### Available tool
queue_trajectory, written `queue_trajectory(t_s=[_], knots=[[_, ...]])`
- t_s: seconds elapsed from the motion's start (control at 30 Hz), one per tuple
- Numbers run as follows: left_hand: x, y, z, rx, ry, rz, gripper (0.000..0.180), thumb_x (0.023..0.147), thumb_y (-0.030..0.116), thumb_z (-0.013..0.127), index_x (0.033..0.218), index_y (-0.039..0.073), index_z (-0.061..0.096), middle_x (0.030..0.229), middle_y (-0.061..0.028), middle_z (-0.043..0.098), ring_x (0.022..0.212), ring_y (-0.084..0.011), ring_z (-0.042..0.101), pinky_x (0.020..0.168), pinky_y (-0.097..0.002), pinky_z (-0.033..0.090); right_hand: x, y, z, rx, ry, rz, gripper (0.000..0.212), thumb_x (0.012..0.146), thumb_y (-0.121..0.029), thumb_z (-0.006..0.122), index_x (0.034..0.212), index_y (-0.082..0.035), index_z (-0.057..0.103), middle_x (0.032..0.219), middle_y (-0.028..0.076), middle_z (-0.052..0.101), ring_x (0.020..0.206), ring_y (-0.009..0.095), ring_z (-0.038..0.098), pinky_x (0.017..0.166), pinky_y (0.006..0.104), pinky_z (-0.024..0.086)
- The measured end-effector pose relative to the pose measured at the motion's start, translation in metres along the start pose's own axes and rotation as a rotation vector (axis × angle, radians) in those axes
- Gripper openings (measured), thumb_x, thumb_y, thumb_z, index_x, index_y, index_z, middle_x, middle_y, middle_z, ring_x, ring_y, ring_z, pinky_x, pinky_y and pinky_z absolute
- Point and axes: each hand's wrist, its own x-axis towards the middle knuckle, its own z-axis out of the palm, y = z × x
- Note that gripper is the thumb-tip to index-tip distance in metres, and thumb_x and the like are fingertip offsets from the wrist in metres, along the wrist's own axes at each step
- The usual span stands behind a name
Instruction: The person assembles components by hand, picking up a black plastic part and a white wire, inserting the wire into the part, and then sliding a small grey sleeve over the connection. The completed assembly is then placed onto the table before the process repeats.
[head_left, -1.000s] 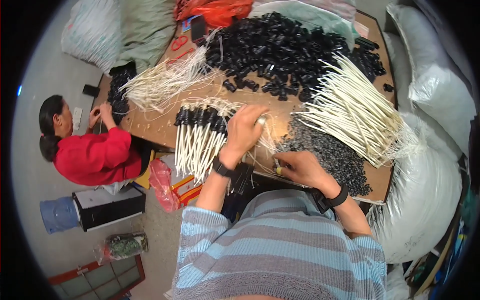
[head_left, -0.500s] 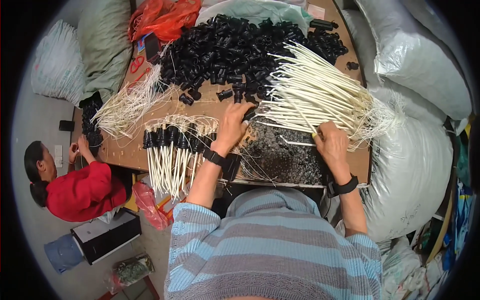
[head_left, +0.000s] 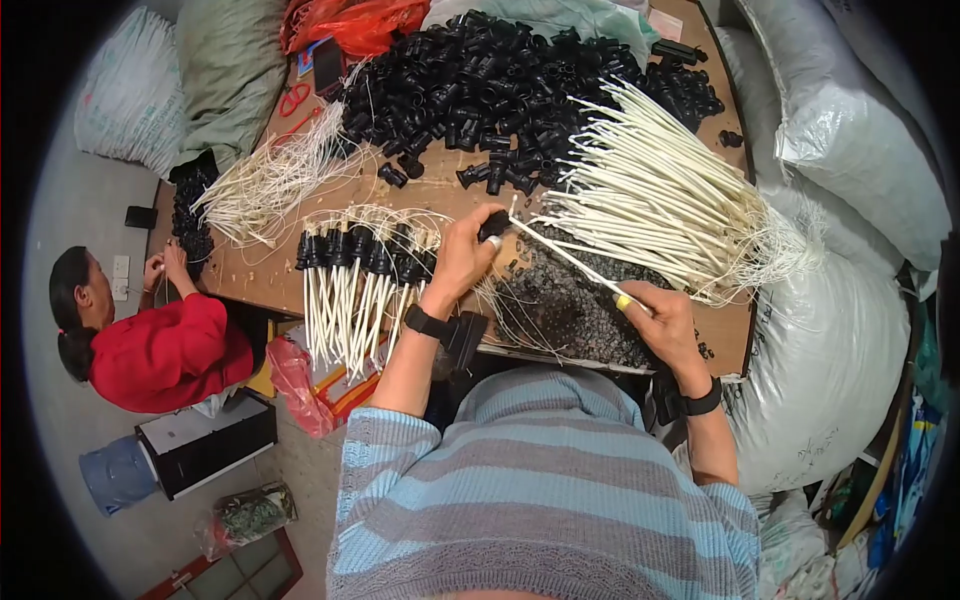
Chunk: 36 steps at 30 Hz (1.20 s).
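My left hand (head_left: pixel 465 250) is closed around a black plastic lamp socket (head_left: pixel 493 225), over the table's middle. In my right hand (head_left: pixel 660 320) a white sleeved wire (head_left: pixel 575 262) is pinched, and its far tip slants up close to the socket's open end. Something yellow is wrapped at a finger of that hand. Beyond the right hand lies a thick bundle of white sleeved wires (head_left: pixel 660 190). Sockets with white wires through them (head_left: pixel 350 280) lie in a row left of my left hand. Small dark pieces (head_left: pixel 570 310) are spread beneath both hands.
A large heap of black sockets (head_left: pixel 480 90) covers the table's far side. Loose thin wires (head_left: pixel 280 185) and red scissors (head_left: pixel 294 99) lie at the left. A co-worker in red (head_left: pixel 170 350) sits at the left edge. Stuffed white sacks (head_left: pixel 830 340) crowd the right side.
My left hand has picked up a black socket and drawn it nearer. My right hand has lifted a white sleeved wire, bringing its tip toward the socket. The view has shifted slightly.
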Motion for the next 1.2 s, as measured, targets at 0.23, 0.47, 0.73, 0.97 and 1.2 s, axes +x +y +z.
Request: queue_trajectory(t_s=[0.23,0.47,0.73,0.97,1.2], knots=[[-0.006,0.017,0.008,0.507,-0.001,0.783,0.028,0.067,0.003,0.072,0.092,0.010,0.062,0.081,-0.0053,0.064,0.078,-0.0248,0.063,0.061,-0.0373,0.047,0.010,-0.005,-0.007,-0.284,-0.173,-0.098,0.013,0.079,-0.009,0.069,0.091,-0.006,0.070,0.079,0.012,0.066,0.062,0.027,0.061,0.056,0.0321,0.048],[-0.038,0.029,0.020,0.387,0.105,0.331,0.031,0.078,0.009,0.071,0.109,0.009,0.065,0.089,-0.0137,0.069,0.073,-0.0257,0.068,0.063,-0.0348,0.051,0.036,-0.002,0.010,0.275,0.140,-0.097,0.022,0.082,-0.016,0.071,0.070,-0.007,0.054,0.100,0.007,0.067,0.062,0.012,0.058,0.050,0.0260,0.044],[-0.044,0.044,0.045,-0.412,-0.102,-0.294,0.022,0.079,0.001,0.068,0.101,-0.001,0.066,0.082,-0.0031,0.067,0.062,-0.0081,0.061,0.050,-0.0200,0.045,0.021,-0.024,0.048,-0.177,-0.171,-0.181,0.017,0.080,-0.017,0.072,0.092,-0.010,0.064,0.071,0.008,0.063,0.057,0.024,0.061,0.050,0.0322,0.046],[-0.047,0.029,0.049,0.079,-0.010,0.089,0.035,0.072,-0.004,0.067,0.106,0.002,0.062,0.088,-0.0098,0.066,0.082,-0.0250,0.064,0.072,-0.0338,0.049,0.009,-0.010,0.053,-0.249,0.016,-0.128,0.014,0.077,-0.015,0.070,0.090,-0.011,0.067,0.071,0.010,0.063,0.063,0.029,0.064,0.052,0.0367,0.048],[-0.053,0.029,0.049,0.389,0.022,0.305,0.041,0.069,-0.010,0.059,0.107,0.004,0.060,0.097,-0.0156,0.061,0.096,-0.0361,0.056,0.084,-0.0415,0.045,0.015,-0.015,0.048,-0.314,0.092,-0.077,0.016,0.078,-0.011,0.067,0.094,-0.010,0.071,0.076,0.012,0.066,0.065,0.030,0.065,0.056,0.0351,0.050]])
